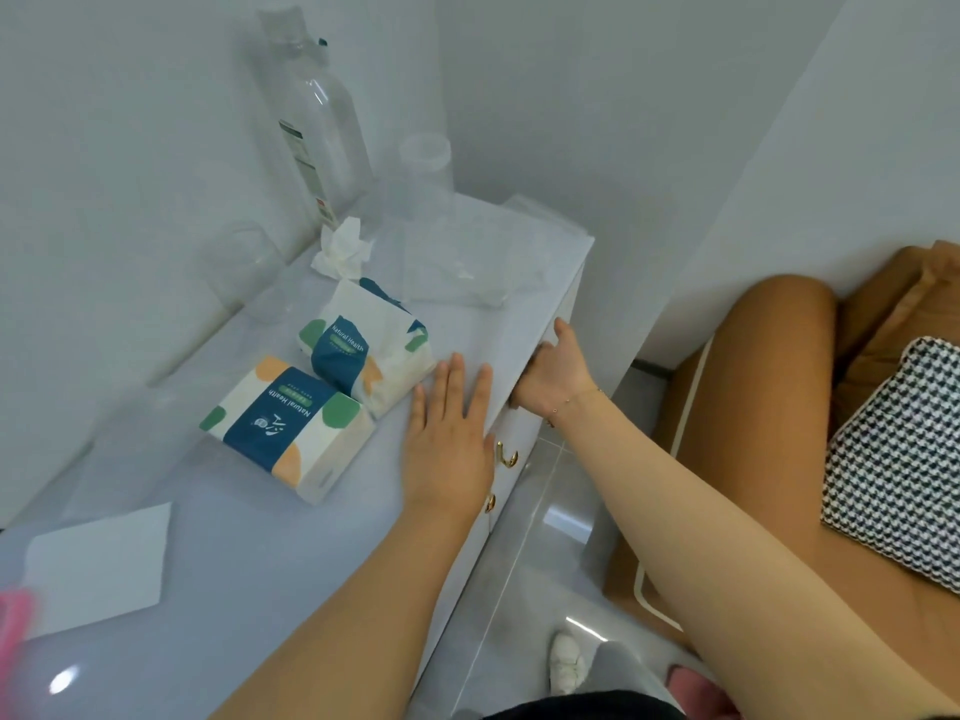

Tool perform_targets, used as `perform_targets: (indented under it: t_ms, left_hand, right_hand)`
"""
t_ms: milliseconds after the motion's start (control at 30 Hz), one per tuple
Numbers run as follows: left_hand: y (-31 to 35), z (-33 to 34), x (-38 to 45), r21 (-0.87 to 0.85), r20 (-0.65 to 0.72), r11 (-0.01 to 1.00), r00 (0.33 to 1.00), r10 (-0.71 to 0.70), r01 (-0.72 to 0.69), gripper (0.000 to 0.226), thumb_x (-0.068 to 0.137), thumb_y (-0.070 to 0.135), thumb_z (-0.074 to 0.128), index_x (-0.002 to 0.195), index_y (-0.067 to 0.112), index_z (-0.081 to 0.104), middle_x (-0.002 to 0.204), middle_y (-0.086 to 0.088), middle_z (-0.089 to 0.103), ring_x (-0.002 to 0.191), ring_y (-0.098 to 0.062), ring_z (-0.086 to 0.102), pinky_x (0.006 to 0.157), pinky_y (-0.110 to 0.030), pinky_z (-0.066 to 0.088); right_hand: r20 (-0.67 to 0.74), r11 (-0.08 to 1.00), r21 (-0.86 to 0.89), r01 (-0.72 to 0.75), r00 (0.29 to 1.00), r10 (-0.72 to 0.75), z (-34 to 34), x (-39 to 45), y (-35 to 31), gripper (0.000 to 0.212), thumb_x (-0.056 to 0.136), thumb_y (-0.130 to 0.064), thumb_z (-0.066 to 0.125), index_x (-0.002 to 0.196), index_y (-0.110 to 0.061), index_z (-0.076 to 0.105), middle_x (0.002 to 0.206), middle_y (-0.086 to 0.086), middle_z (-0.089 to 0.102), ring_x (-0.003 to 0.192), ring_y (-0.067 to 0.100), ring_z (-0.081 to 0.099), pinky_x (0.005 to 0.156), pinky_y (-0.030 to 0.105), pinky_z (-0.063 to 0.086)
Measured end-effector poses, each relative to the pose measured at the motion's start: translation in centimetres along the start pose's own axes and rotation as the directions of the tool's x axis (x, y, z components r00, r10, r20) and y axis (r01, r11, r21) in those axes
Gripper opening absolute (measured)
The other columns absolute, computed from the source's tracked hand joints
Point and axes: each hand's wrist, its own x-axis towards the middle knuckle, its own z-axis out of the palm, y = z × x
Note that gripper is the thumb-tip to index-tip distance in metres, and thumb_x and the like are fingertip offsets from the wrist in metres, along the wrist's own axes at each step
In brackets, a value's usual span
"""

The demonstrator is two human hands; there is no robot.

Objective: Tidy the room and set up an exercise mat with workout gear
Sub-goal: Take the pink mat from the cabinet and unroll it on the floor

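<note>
- Head view, hands: left hand [451, 433] lies flat, fingers straight, palm down on the counter [249, 553] near its front edge. Right hand [553, 379] reaches over that edge with its fingers curled out of sight at the drawer front; what it grips cannot be told.
- Head view, task items: no exercise mat or workout gear in view. Two tissue packs [291, 428] [371, 350] sit just beside the left hand.
- Risk: if a drawer is pulled, the brass handle [506, 454] below may catch the wrist.
- Risk: a jolt could topple the tall clear bottle [317, 122] standing in the corner.
- Risk: a sweeping left hand could push the packs or the loose paper sheet [98, 569] off the counter.
</note>
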Motion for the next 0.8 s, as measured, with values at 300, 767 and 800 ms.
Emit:
perform_targets:
  t_ms: [300, 767, 800]
  left_hand:
    - [0.0, -0.4, -0.1, -0.006, 0.036, 1.0, 0.999, 0.004, -0.004, 0.075, 0.096, 0.033, 0.038, 0.151, 0.022, -0.012, 0.159, -0.01, -0.017, 0.146, -0.023, -0.015, 0.118, -0.039, -0.009]
    - [3.7, -2.4, -8.7, -0.815, 0.096, 0.58, 0.984, 0.152, -0.01, 0.037, 0.089, 0.005, 0.055, 0.123, 0.02, 0.061, 0.137, 0.003, 0.053, 0.132, -0.007, 0.04, 0.114, -0.023, 0.015]
    - [4.4, -2.3, -9.8, -0.879, 0.184, 0.472, 0.96, 0.209, 0.065, 0.037, 0.09, 0.003, 0.053, 0.121, 0.021, 0.061, 0.131, 0.004, 0.057, 0.125, -0.006, 0.046, 0.109, -0.021, 0.027]
  right_hand:
    - [-0.103, 0.983, -0.182, 0.019, 0.994, -0.039, -3.8, -0.7, 0.1, 0.048, 0.098, -0.041, 0.036, 0.138, -0.016, 0.043, 0.132, 0.002, 0.051, 0.125, 0.023, 0.048, 0.102, 0.053, 0.039]
    - [-0.307, 0.9, -0.35, 0.259, 0.876, -0.372, -12.5, -15.1, 7.4, 0.035, 0.101, -0.02, 0.036, 0.131, -0.01, 0.051, 0.126, 0.008, 0.062, 0.113, 0.022, 0.06, 0.101, 0.037, 0.044]
    - [-0.332, 0.905, -0.318, 0.282, 0.861, -0.384, -13.6, -16.0, 8.2, 0.035, 0.101, -0.021, 0.036, 0.131, -0.01, 0.051, 0.125, 0.008, 0.062, 0.111, 0.021, 0.061, 0.098, 0.035, 0.046]
